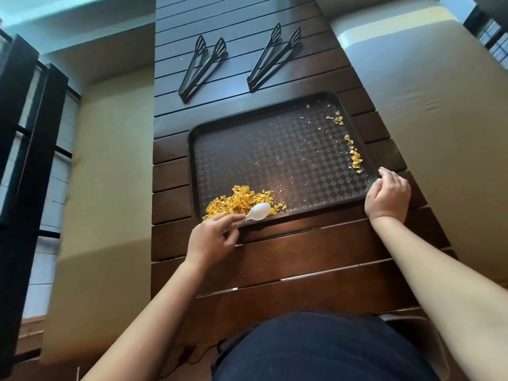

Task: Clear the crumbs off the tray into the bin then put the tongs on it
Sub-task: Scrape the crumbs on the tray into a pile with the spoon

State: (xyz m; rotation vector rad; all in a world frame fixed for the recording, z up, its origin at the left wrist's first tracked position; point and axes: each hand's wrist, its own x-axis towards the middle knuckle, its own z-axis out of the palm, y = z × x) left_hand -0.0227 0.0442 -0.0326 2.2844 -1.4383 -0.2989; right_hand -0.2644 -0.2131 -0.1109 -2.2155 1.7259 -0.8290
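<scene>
A dark checkered tray (275, 125) lies on the slatted wooden table. A heap of yellow crumbs (239, 202) sits in its near left corner, and a thinner line of crumbs (355, 156) runs along its right rim. My left hand (211, 239) pinches a white plastic spoon (258, 211) whose bowl rests at the near edge of the heap. My right hand (389, 195) grips the tray's near right corner. Two pairs of black tongs, one to the left (202, 67) and one to the right (273, 57), lie on the table beyond the tray.
The dark wooden table (275, 265) runs away from me between two beige cushioned benches, left (104, 188) and right (439, 127). A bin rim (428, 334) shows at my lower right, partly hidden by my body.
</scene>
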